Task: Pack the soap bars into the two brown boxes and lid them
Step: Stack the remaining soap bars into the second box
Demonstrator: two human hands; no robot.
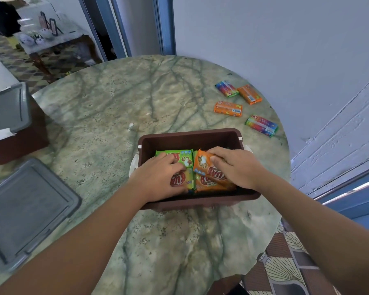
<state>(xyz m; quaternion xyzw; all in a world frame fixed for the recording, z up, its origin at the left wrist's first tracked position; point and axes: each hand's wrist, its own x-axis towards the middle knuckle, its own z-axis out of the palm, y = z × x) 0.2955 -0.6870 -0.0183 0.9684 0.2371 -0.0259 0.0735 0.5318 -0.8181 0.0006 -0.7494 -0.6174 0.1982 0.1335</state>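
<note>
The right hand (235,169) grips a tilted orange soap packet (209,167) inside the open brown plastic box (190,138) near the round marble table's (115,107) front edge; the left hand (158,177) presses flat on packed bars. Four loose bars (228,108) lie near its right edge.

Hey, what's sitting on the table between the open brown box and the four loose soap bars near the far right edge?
Nothing: head view shows bare marble table between brown box and soap bars.
</note>
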